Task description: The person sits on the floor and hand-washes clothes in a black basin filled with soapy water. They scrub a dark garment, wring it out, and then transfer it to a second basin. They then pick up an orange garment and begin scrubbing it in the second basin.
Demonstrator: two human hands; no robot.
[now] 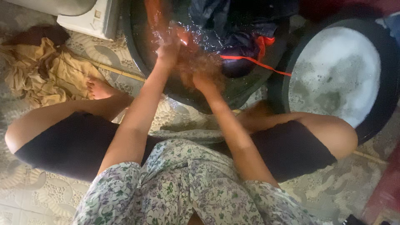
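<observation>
My left hand (168,49) and my right hand (203,81) are close together over a dark round basin (137,58) of water. Both grip a wet brownish-orange garment (192,62), which is blurred by motion and splashing water. The left hand is higher and farther in, while the right hand is nearer the basin's front rim. Dark blue clothes (233,37) with a red strap (254,61) lie in the water behind the hands. My bare knees, in black shorts, are spread on either side of the basin.
A second dark basin (385,104) full of white soap foam stands at the right. A heap of yellow-tan cloth (46,71) lies on the patterned tile floor at the left, beside my bare foot (99,88). At the top left is a white object (89,18).
</observation>
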